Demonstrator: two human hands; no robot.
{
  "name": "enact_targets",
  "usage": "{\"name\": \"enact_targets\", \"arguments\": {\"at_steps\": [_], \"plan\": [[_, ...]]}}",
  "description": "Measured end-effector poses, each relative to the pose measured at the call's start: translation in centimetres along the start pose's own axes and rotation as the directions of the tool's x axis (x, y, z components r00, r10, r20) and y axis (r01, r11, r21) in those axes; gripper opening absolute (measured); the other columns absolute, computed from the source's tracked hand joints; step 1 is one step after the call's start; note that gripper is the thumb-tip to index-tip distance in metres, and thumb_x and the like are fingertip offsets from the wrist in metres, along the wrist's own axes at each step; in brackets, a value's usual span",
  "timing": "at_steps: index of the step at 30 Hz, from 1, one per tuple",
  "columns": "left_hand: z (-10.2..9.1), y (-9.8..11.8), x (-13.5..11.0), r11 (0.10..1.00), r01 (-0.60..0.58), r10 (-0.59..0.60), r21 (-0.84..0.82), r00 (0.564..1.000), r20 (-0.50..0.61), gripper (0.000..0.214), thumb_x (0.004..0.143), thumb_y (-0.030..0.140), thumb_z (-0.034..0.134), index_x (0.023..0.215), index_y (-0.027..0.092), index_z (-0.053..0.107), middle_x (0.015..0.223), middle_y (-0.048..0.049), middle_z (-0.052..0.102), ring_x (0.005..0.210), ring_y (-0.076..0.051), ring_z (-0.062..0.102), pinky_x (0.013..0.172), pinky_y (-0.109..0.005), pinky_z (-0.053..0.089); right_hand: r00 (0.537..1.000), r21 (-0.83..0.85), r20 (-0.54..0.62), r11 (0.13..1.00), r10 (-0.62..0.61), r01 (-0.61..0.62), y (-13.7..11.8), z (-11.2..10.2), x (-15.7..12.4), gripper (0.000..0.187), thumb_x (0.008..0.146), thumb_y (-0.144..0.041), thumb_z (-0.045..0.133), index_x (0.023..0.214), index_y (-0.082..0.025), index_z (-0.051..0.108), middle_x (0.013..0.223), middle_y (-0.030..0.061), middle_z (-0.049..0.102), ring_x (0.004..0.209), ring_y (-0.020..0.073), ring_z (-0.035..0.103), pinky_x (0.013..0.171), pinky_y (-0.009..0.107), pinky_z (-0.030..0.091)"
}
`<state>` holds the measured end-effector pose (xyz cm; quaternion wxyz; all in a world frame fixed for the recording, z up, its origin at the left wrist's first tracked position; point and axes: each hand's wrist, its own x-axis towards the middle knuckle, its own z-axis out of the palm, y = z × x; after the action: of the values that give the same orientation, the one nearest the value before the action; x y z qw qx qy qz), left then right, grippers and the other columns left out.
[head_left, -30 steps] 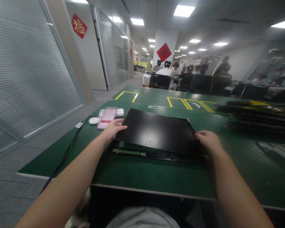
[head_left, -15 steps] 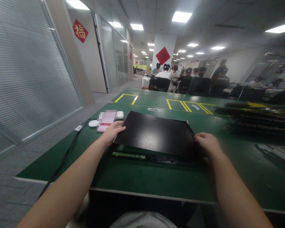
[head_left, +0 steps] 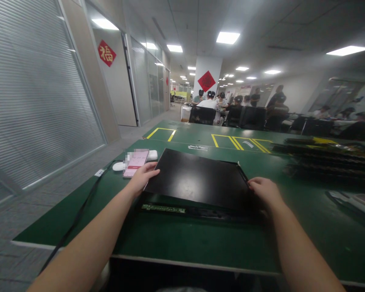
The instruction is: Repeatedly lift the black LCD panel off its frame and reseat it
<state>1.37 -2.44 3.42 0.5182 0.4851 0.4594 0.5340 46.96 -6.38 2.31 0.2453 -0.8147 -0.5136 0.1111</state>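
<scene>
A glossy black screen panel (head_left: 194, 176) lies tilted over a black frame (head_left: 219, 213), with its left side raised. Along the frame's near edge a strip of green circuit board (head_left: 163, 209) shows. My left hand (head_left: 142, 177) grips the panel's left edge, thumb on top and fingers partly hidden. At the right side, my right hand (head_left: 263, 188) is closed, thumb and fingers pinched on the frame's thin edge. Its other fingers are blurred in shadow. The panel hides most of the frame's inside.
A phone (head_left: 136, 163) rests across white objects on the green table (head_left: 200, 243), left of my hand. A dark strap (head_left: 82, 211) crosses the left edge. Stacked black frames (head_left: 328, 160) and another device (head_left: 353, 202) lie right. Several people sit beyond the table.
My view has tilted slightly upward, so the table and hands appear lower. Both hands keep their holds, and the panel stays about the same against the frame.
</scene>
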Motion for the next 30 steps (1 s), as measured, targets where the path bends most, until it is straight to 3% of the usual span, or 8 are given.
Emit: {"name": "enact_targets", "arguments": {"at_steps": [6,9,16,18,24,30], "plan": [[-0.7,-0.9,0.6,0.941,-0.061,0.107,0.333,0.987,-0.122,0.034,0.052,0.025,0.085,0.084,0.021,0.074,0.103,-0.0103,0.075,0.104,-0.033,0.066,0.092,-0.043,0.051,1.000,0.005,0.010,1.000,0.002,-0.002,0.1,0.2,0.1,0.029,0.077,-0.030,0.053,0.091,-0.023,0.077,0.088,0.0053,0.075,0.078,0.0212,0.067,0.068,0.029,0.046],[-1.2,-1.4,1.0,0.866,-0.124,0.183,0.484,0.980,-0.077,0.022,0.053,0.028,0.084,0.072,0.022,0.074,0.105,-0.0107,0.073,0.110,-0.036,0.063,0.099,-0.046,0.047,1.000,0.013,0.003,1.000,-0.009,0.009,0.2,0.2,0.1,0.029,0.077,-0.030,0.052,0.091,-0.023,0.077,0.089,0.0053,0.075,0.080,0.0213,0.067,0.068,0.029,0.046],[-1.6,-2.2,1.6,0.822,-0.159,0.204,0.547,0.979,-0.021,0.018,0.049,0.029,0.083,0.062,0.025,0.072,0.101,-0.0110,0.070,0.118,-0.039,0.057,0.104,-0.044,0.044,1.000,0.013,0.009,1.000,0.001,-0.001,0.0,0.0,0.0,0.028,0.077,-0.029,0.054,0.090,-0.022,0.077,0.089,0.0062,0.075,0.077,0.0209,0.067,0.065,0.028,0.045],[-1.7,-2.4,1.7,0.769,-0.163,0.209,0.618,0.978,-0.002,0.018,0.052,0.031,0.080,0.065,0.023,0.072,0.106,-0.0121,0.069,0.119,-0.039,0.057,0.107,-0.045,0.043,1.000,0.009,0.006,1.000,-0.002,0.002,0.0,0.0,0.1,0.027,0.077,-0.029,0.054,0.089,-0.022,0.077,0.088,0.0061,0.075,0.079,0.0218,0.067,0.066,0.029,0.045],[-2.0,-2.9,2.1,0.489,-0.180,0.179,0.854,0.978,0.103,0.031,0.068,0.037,0.064,0.089,0.016,0.075,0.125,-0.0154,0.062,0.121,-0.033,0.057,0.107,-0.043,0.044,1.000,0.028,-0.006,1.000,0.006,-0.006,0.2,0.3,0.4,0.028,0.077,-0.031,0.054,0.089,-0.022,0.078,0.088,0.0071,0.075,0.078,0.0227,0.067,0.067,0.030,0.045],[-2.0,-3.2,2.2,0.447,-0.169,0.162,0.879,0.981,0.106,0.043,0.074,0.039,0.061,0.103,0.010,0.075,0.129,-0.0181,0.059,0.122,-0.032,0.057,0.108,-0.041,0.043,1.000,0.090,-0.021,0.996,0.001,0.001,0.8,0.5,0.8,0.026,0.075,-0.032,0.056,0.086,-0.022,0.077,0.083,0.0066,0.075,0.072,0.0214,0.067,0.064,0.030,0.045]]}}
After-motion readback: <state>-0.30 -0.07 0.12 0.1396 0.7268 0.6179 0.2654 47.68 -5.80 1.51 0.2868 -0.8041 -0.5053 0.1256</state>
